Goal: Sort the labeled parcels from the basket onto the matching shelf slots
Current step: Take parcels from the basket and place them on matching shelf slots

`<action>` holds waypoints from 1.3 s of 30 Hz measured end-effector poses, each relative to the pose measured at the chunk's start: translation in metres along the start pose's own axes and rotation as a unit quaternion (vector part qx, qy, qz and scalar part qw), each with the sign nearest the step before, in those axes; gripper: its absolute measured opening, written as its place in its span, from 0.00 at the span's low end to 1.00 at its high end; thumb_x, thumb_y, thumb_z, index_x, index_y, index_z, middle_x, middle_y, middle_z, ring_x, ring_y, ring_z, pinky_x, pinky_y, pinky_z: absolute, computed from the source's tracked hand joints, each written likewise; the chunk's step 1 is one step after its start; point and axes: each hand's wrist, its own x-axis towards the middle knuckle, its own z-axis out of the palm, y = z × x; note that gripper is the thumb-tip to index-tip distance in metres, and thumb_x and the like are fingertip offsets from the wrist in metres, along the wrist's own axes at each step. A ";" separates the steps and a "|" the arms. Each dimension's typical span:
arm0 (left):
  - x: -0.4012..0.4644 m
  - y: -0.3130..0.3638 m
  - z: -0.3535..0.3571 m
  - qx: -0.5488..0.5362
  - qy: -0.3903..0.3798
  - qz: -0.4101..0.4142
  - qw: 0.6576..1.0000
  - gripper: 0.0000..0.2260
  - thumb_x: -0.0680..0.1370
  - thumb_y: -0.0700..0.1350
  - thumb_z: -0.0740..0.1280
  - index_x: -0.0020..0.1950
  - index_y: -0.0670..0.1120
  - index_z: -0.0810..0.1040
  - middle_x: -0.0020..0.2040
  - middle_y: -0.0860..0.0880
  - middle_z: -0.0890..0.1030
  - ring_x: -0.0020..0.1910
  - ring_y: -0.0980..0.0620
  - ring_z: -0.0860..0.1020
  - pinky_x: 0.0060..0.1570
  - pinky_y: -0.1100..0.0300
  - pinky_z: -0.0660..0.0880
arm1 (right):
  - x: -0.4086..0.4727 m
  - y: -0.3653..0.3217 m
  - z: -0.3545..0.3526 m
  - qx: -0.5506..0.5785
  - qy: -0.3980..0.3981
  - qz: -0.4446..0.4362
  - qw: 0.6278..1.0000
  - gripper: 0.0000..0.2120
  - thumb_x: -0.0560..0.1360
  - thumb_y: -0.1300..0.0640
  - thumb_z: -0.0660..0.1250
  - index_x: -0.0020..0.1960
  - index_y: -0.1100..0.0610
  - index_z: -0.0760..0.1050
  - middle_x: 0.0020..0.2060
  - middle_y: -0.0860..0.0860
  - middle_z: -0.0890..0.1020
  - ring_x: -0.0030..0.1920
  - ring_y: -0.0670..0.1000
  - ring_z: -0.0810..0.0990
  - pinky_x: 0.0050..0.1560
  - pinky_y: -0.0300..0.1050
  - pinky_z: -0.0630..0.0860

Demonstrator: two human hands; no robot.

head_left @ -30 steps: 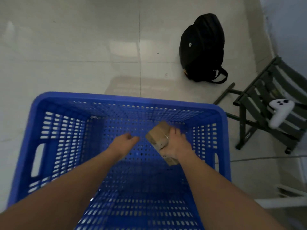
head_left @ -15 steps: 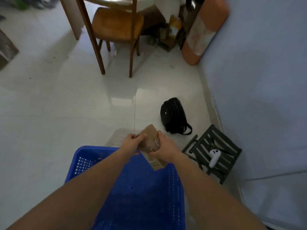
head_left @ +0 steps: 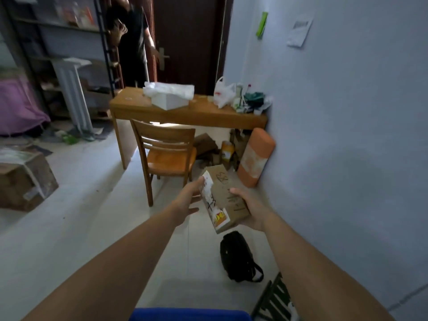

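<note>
Step looks like label check: 1 cardboard parcel [head_left: 228,198] held up clear of the blue basket [head_left: 190,315], right hand [head_left: 251,209] gripping it, left hand [head_left: 188,200] flat-fingered on its side; next: read marking, carry to matching slot on shelf [head_left: 58,42].

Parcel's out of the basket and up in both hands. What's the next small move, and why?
Probably tilt the parcel to read its handwritten marking before walking. The right hand grips it from beneath; the left hand touches its printed side with straight fingers. The scrawl faces up but is not legible here, and the shelf stands far left.
</note>
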 end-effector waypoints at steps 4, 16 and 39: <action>-0.027 0.057 0.005 -0.055 -0.055 0.056 0.995 0.25 0.71 0.63 0.66 0.61 0.48 0.75 0.58 0.42 0.80 0.60 0.40 0.76 0.66 0.40 0.67 | -0.028 -0.047 0.026 0.060 -0.062 -0.029 0.996 0.28 0.72 0.45 0.64 0.68 0.55 0.70 0.60 0.58 0.79 0.56 0.59 0.79 0.53 0.54 0.77; -0.095 0.180 -0.007 -0.028 -0.043 0.139 0.989 0.39 0.61 0.60 0.77 0.64 0.40 0.72 0.55 0.38 0.82 0.52 0.37 0.81 0.55 0.41 0.77 | -0.094 -0.122 0.096 0.087 -0.081 -0.120 0.986 0.22 0.77 0.47 0.54 0.63 0.57 0.76 0.57 0.58 0.82 0.53 0.59 0.81 0.50 0.54 0.77; -0.173 0.274 -0.031 0.033 0.058 0.303 0.951 0.22 0.73 0.47 0.71 0.66 0.47 0.70 0.56 0.45 0.79 0.48 0.50 0.81 0.36 0.61 0.78 | -0.147 -0.218 0.158 -0.077 0.004 -0.295 0.953 0.16 0.76 0.54 0.66 0.63 0.46 0.74 0.53 0.53 0.83 0.56 0.56 0.81 0.58 0.57 0.77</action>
